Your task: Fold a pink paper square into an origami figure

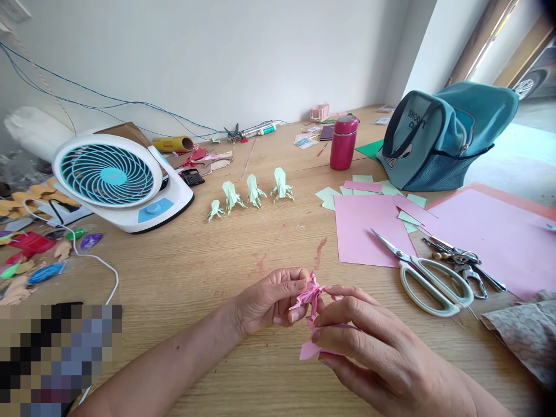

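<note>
A small pink folded paper figure (309, 296) is held just above the wooden table (208, 260) near its front edge. My left hand (269, 301) pinches its upper, crumpled end with thumb and fingers. My right hand (382, 353) grips its lower flat part, fingers curled round the paper. Several pale green folded paper figures (252, 194) stand in a row further back on the table.
White-handled scissors (428, 272) and a bunch of keys (463, 260) lie on pink paper sheets (365, 231) at the right. A white and blue desk fan (117, 179) stands at the left, a magenta bottle (343, 142) and a blue backpack (447, 136) behind.
</note>
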Demonstrator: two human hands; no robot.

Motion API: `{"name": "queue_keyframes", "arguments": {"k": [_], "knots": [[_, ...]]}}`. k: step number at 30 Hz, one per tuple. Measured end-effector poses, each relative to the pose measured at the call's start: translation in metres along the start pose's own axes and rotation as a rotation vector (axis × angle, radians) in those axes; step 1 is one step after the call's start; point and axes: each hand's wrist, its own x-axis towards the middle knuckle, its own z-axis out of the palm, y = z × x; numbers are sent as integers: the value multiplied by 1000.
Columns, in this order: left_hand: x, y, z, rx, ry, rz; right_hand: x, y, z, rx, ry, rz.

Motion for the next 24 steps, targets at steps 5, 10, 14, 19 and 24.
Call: {"name": "queue_keyframes", "arguments": {"k": [5,10,14,19,24], "knots": [[0,-1,1,-24,33,-5,0,0,-1,-7,11,4],[0,0,0,24,41,10,0,0,-2,-21,38,4],[0,2,4,133,86,83,2,-2,-3,-53,43,14],[-4,6,9,288,163,150,3,-3,-3,-74,38,-8],[-5,7,7,380,176,241,1,-4,-3,-132,25,-5]]}}
